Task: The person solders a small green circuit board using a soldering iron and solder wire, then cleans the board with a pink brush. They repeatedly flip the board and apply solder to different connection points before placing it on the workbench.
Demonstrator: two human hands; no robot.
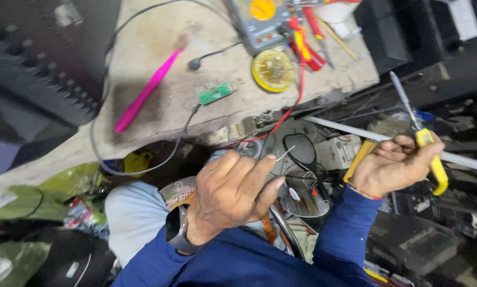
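Holding a thin wire [285, 154] pinched between thumb and forefinger, the left hand [233, 194] sits low in the middle of the view, fingers closed narrowly, a dark watch [177, 229] on its wrist. The right hand [395, 165] is closed around yellow-handled pliers [434, 157], whose metal tip points up and away; a red thread circles that wrist. Both sleeves are blue. The wire end stands free in the air between the two hands, above a cluttered heap of dark parts and cables.

Beyond the hands lies a worn, pale surface [153, 37]. On it, from left to right: a pink toothbrush [145, 93] lying slantwise; a small green circuit board [214, 93]; a round yellow tin [273, 69] with its lid off; a grey multimeter [257, 18] with a yellow dial, at the far edge; red-handled tools [307, 42] just beside the tin. A black cable [142, 159] loops off the surface's near edge. Green plastic wrapping [47, 191] lies lower left.
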